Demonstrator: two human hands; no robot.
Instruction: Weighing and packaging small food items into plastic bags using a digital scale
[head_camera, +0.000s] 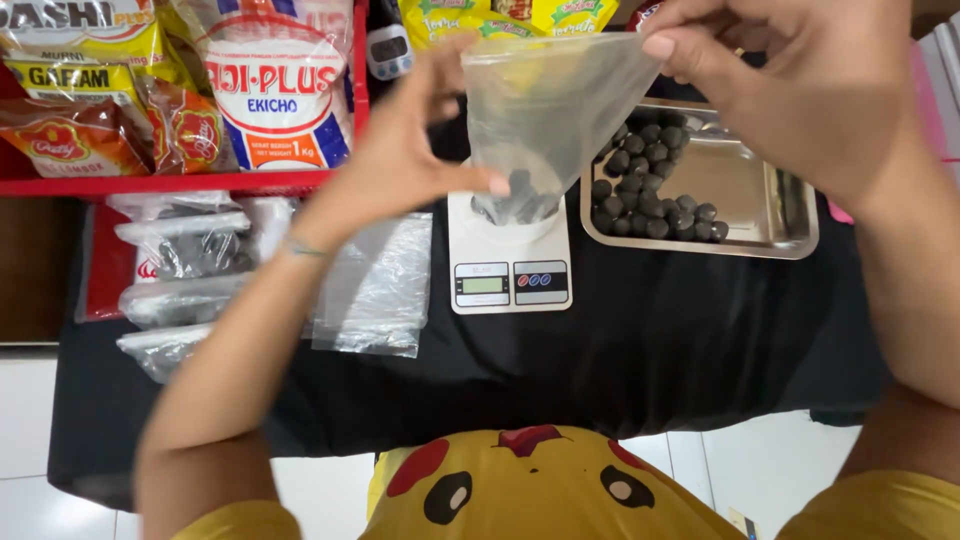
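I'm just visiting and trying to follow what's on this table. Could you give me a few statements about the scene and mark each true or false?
1. Both hands, left hand and right hand, hold the clear plastic bag at its top. True.
2. The bag is empty. False: a few dark round pieces sit in its bottom.
3. The bag hangs above the white digital scale. True.
4. The shiny metal tray holds red pieces. False: they are dark, nearly black.
5. Filled clear bags lie to the left of the scale. True.
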